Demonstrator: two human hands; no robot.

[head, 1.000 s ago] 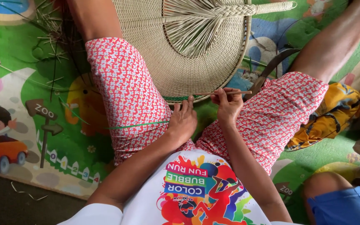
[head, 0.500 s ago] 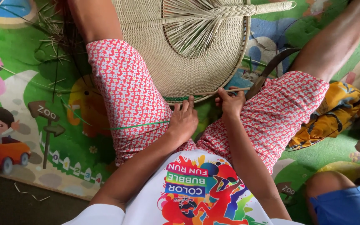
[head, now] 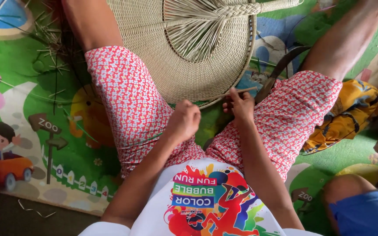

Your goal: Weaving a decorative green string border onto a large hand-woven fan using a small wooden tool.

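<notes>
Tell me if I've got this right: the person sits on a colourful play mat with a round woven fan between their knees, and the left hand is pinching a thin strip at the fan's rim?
Not quite: it is the right hand that pinches the thin strip at the rim of the woven fan. The left hand is closed in a fist just below the rim. The head view shows this; the play mat and the fan's place are as you said.

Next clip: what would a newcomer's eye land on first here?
The large round woven fan, pale straw, lies between the seated person's knees at top centre. At its near rim the right hand pinches a thin strip, the left hand closed beside it. Underneath lies a bright cartoon play mat.
</notes>
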